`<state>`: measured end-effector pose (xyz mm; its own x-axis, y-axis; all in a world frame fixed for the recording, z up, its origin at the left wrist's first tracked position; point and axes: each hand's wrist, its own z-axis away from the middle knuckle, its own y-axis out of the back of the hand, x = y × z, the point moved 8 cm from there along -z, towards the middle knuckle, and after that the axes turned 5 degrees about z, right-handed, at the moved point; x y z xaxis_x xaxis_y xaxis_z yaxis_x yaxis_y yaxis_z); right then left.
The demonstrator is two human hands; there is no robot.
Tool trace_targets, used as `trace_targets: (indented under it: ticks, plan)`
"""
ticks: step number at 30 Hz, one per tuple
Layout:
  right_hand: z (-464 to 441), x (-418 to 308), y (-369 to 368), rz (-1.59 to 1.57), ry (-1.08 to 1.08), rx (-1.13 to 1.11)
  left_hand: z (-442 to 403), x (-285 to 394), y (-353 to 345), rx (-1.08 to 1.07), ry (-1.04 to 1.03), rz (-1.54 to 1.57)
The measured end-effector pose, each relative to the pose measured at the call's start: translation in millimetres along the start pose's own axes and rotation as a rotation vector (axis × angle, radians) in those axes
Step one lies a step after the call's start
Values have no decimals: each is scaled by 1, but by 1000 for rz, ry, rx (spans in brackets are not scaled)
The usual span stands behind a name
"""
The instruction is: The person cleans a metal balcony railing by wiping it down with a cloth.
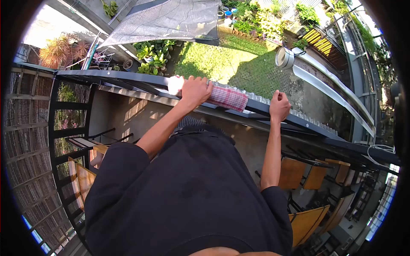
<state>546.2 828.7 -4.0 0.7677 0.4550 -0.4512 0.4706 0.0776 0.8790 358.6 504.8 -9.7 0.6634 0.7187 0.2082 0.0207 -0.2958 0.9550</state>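
A red-and-white checkered cloth [229, 98] lies draped along the dark metal railing [141, 80]. My left hand [196, 90] is pressed over the cloth's left part, fingers curled around it against the rail's top. At the cloth's left end, the fabric looks pale in the sunlight. Farther right, beyond the cloth, my right hand [279, 105] is a loose fist at the railing, with nothing visible in it. Whether this fist touches the rail is unclear. Clear wavy sheeting [314, 120] runs along the railing's outer side.
Below the railing lie a lawn [215, 62] and potted plants [153, 57]. A grey shade net [171, 21] stretches at the upper left. A round white lamp-like fixture [285, 58] stands out at right. Wooden chairs [309, 222] are behind on the right, and a slatted blind [27, 141] hangs left.
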Motion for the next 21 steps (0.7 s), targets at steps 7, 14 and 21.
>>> trace_targets:
  ticks: [7, 14, 21]
  plan:
    - [-2, 6, -1, -52, 44, 31, -8, 53, -17, 35, -105, 180]
    - [-4, 13, -3, -71, 79, 55, -8, -13, -14, -55, -115, 164]
    - [-3, 14, -4, -92, 108, 79, 12, -164, 35, 39, 112, 96]
